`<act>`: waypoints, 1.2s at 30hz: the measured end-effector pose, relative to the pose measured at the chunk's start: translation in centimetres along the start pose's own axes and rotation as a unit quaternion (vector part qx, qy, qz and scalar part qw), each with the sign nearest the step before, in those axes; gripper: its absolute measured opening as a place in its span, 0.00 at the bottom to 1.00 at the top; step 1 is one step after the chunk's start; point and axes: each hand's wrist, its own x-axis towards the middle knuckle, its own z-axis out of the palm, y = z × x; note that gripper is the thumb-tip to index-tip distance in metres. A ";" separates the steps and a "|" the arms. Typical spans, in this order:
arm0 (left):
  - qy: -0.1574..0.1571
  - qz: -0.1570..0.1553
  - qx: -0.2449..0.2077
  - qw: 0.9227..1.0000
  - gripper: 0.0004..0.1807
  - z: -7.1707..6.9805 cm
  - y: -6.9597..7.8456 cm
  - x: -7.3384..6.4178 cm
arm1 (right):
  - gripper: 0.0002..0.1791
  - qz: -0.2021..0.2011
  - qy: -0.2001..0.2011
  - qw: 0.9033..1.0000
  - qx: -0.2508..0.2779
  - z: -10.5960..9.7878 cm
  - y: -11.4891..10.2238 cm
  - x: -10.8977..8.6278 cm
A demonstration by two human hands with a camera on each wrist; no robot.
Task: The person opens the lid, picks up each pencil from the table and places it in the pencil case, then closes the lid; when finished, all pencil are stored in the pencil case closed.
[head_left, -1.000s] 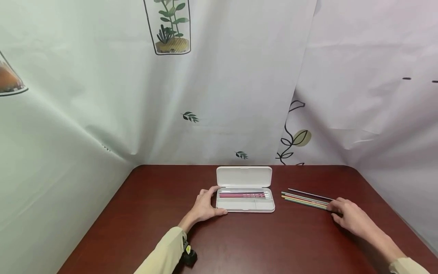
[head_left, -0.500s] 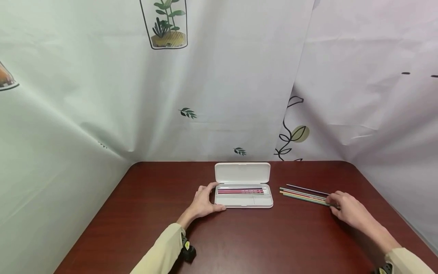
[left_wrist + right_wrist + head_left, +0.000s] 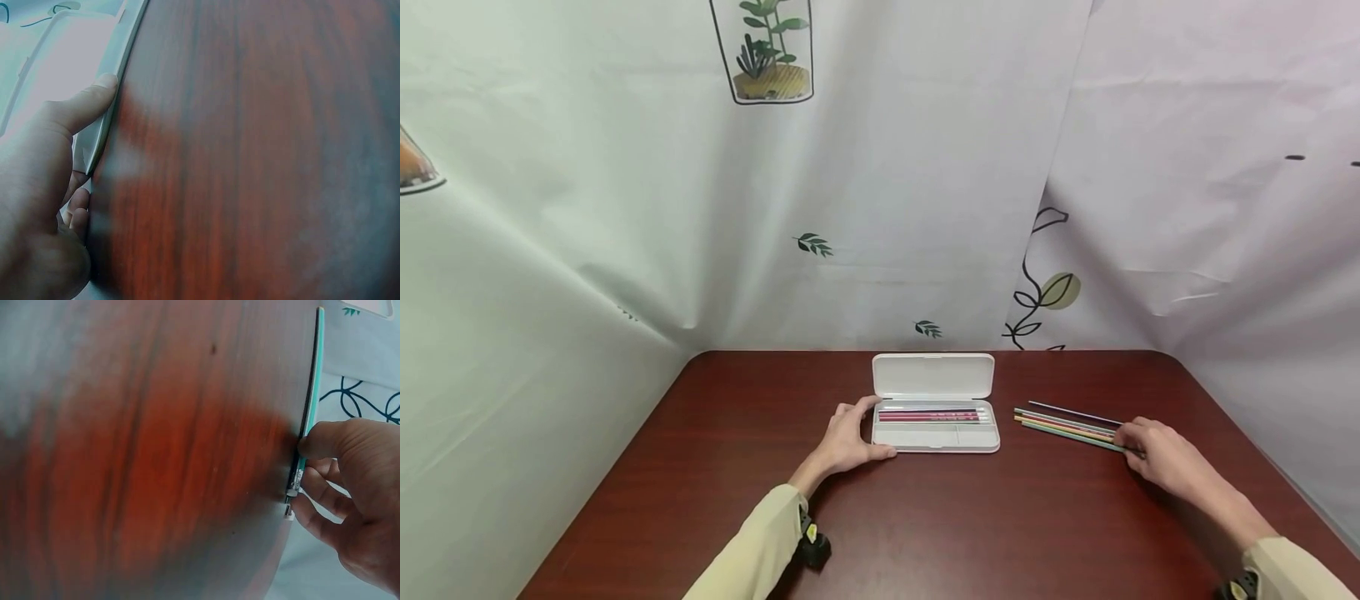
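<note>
A white pencil case [image 3: 917,437] stands with its lid [image 3: 933,377] raised at the table's far middle. Pink pencils [image 3: 925,418] and dark ones lie in its back compartment. My left hand [image 3: 844,440] holds the case's left end, thumb at the front edge and index finger at the back corner. To the right of the case, several coloured pencils lie side by side. At their right ends, my right hand [image 3: 1165,456] pinches the nearest one, a green pencil [image 3: 316,375], between thumb and fingers. A dark pencil [image 3: 1067,411] lies slightly apart behind the others.
The dark red wooden table [image 3: 940,525] has rounded far corners. A pale printed cloth [image 3: 887,208] hangs close behind it and along both sides. My sleeves and wrist cameras are near the front.
My right thumb and fingers have come together on the end of the green pencil. The left hand keeps its hold on the case. The head view has tilted slightly.
</note>
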 end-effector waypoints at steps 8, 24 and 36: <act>-0.001 0.003 -0.002 1.000 0.49 0.0 0.1 0.0 | 0.17 -0.013 0.009 1.000 0.006 0.0 0.0 -0.1; -0.001 0.000 0.002 1.000 0.49 0.1 0.1 -0.1 | 0.20 -0.068 0.056 0.996 0.022 -0.1 -0.9 1.4; -0.002 0.011 0.004 1.000 0.49 0.0 0.0 -0.2 | 0.17 -0.081 0.037 0.995 0.050 0.8 -4.0 4.6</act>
